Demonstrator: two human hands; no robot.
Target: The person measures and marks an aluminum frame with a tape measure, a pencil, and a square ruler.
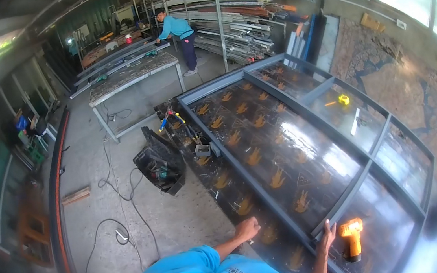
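Observation:
My left hand (pixel 247 229) is closed over the near left edge of the dark tabletop (pixel 268 235); what it holds, if anything, is too small to make out. At the near end of a grey metal crossbar (pixel 348 197), the fingers of my right hand (pixel 326 236) close around the bar's tip. That bar is part of a large grey metal frame (pixel 247 175) lying flat on the table. An orange cordless drill (pixel 353 239) rests just right of my right hand, inside the frame.
A yellow tape measure (pixel 343 99) and a white strip (pixel 355 121) lie farther off within the frame. Pliers (pixel 171 119) sit by the table's left edge. A black toolbox (pixel 160 165) and cables (pixel 141 206) are on the floor. Another person (pixel 176 27) works at a far bench (pixel 135 76).

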